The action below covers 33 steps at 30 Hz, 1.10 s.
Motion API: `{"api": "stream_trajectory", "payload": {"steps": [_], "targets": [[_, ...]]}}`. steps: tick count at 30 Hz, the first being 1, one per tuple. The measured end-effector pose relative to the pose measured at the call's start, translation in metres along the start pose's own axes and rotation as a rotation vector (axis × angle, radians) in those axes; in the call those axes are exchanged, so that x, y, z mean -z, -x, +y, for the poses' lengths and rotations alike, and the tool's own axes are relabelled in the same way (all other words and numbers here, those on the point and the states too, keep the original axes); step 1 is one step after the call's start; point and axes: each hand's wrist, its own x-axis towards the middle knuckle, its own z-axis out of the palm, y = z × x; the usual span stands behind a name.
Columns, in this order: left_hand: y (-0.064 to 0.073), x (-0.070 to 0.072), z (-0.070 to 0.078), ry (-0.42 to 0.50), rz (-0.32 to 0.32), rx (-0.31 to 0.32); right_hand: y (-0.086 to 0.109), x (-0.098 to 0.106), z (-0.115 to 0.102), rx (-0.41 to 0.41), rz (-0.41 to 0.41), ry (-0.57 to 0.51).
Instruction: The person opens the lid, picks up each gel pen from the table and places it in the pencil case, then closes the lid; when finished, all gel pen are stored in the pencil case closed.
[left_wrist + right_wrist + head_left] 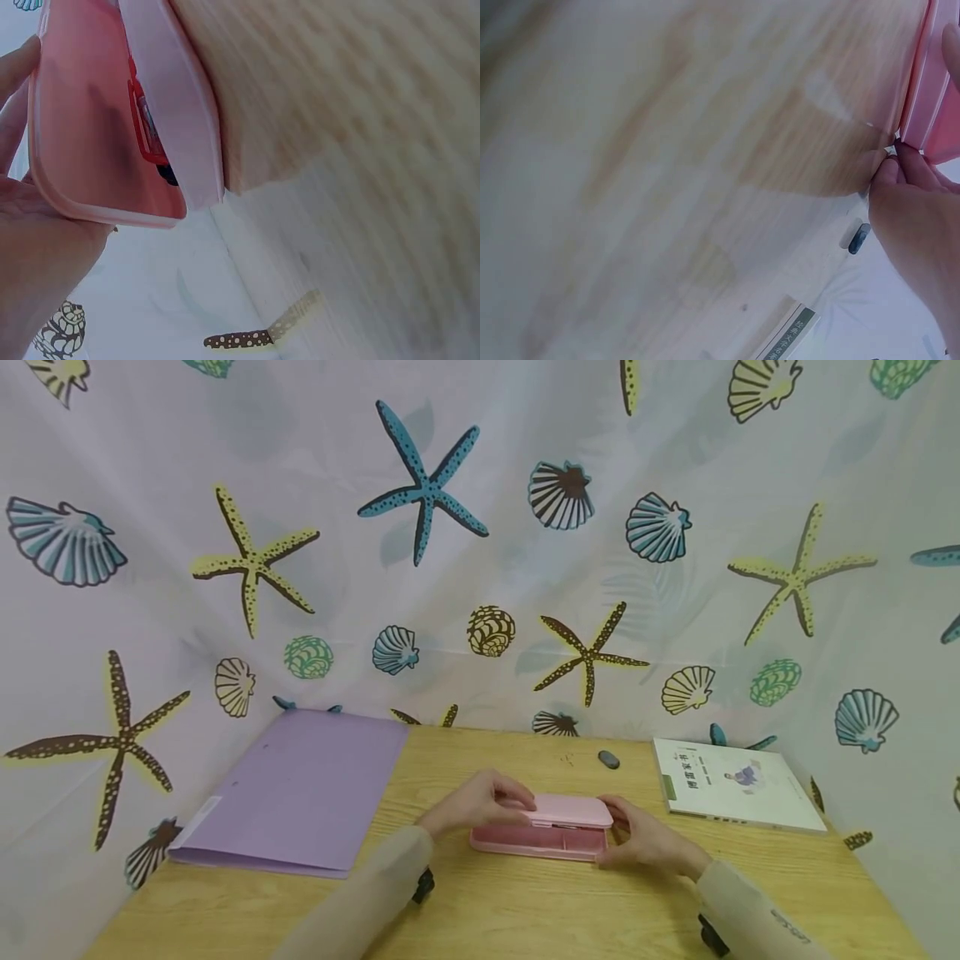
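Observation:
A pink pencil case (pixel 525 838) lies on the wooden table, its lid (pixel 572 808) partly raised over the tray. My left hand (pixel 477 802) holds the lid at its left end, with fingers along the edge; in the left wrist view the lid's inner side (pixel 82 120) faces the camera. Inside the case shows a red-framed object (pixel 150 127) with a dark end, partly hidden by the tray wall. At the right end, my right hand (pixel 647 838) grips the case between thumb and fingers. Its fingertips meet the case's corner in the right wrist view.
A purple folder (pixel 300 785) lies on the left of the table (pixel 480 910). To the right is a white book (pixel 731 781) with a picture on its cover. A small dark oval object (pixel 608 760) lies behind the case. A patterned curtain (pixel 495 568) hangs around the back.

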Motion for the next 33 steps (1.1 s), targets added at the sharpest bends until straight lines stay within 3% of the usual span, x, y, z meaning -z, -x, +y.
{"api": "stream_trajectory", "payload": {"steps": [8, 16, 22, 28, 33], "targets": [[0.006, -0.011, 0.005, -0.084, 0.001, 0.033, 0.001, 0.0, 0.0, 0.006, 0.005, 0.04], [0.005, -0.019, 0.006, -0.203, -0.083, 0.01, 0.0, -0.001, 0.003, 0.003, 0.01, 0.05], [0.003, -0.021, 0.009, -0.24, -0.138, -0.014, -0.001, -0.002, 0.002, -0.018, 0.013, 0.061], [0.004, -0.022, 0.011, -0.248, -0.15, -0.022, -0.002, -0.002, 0.001, -0.026, 0.018, 0.058], [0.005, -0.02, 0.009, -0.264, -0.168, -0.066, -0.002, -0.001, -0.001, -0.036, 0.021, 0.066]]}}
